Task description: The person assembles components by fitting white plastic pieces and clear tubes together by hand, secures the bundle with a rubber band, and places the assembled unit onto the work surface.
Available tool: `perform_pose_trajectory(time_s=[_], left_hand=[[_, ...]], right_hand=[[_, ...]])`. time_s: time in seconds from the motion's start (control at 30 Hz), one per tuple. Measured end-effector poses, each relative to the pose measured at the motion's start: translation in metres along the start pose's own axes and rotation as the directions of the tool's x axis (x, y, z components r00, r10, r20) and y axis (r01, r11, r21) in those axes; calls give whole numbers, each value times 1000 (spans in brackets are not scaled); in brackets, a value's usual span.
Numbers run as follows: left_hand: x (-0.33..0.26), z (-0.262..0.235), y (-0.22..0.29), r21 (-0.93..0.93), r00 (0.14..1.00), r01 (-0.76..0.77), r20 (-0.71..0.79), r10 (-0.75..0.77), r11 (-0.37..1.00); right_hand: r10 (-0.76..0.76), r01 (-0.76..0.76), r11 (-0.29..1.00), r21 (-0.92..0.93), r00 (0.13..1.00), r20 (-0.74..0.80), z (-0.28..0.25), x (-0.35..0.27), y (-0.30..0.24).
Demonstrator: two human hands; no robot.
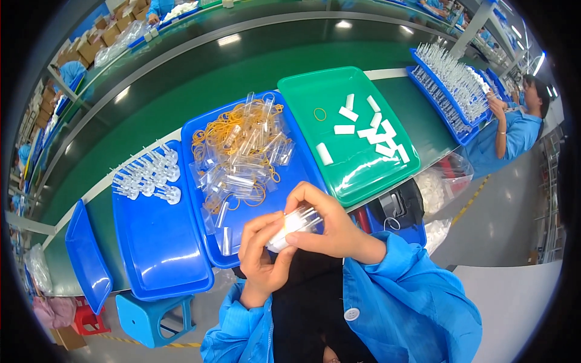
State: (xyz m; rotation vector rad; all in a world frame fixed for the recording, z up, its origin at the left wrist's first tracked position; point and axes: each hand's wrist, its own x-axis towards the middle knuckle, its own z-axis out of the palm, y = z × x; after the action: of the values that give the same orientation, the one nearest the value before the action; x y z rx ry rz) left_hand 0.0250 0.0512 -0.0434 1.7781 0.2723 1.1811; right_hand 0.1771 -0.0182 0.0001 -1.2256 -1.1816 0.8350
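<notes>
The left hand [264,259] and right hand [334,227] are clamped on a white and clear piece [293,228], hiding the near right corner of the middle tray [292,181], where clear tubes [226,241] and rubber bands [230,129] lie tangled. A green tray [308,86] to the right holds white blocks [344,129]; a blue tray [160,242] leftward holds pronged parts [145,173].

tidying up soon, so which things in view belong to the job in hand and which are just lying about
Likely part of the job:
white-and-clear piece in left hand and right hand
rubber bands, clear tubes
white pieces in green tray

Likely just lying about:
blue stool
red stool
crumpled clear plastic, far left
</notes>
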Motion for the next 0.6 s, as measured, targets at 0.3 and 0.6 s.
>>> perform_pose_trajectory(time_s=[0.3,0.6], left_hand=[[48,-75,32,673,986,29,101,-130,739],[34,-198,-97,779,923,359,-217,-317,514]], right_hand=[[-440,-382,568,-729,607,-661,-288,-32,24],[-693,-520,175,-836,538,-480,-332,-34,81]])
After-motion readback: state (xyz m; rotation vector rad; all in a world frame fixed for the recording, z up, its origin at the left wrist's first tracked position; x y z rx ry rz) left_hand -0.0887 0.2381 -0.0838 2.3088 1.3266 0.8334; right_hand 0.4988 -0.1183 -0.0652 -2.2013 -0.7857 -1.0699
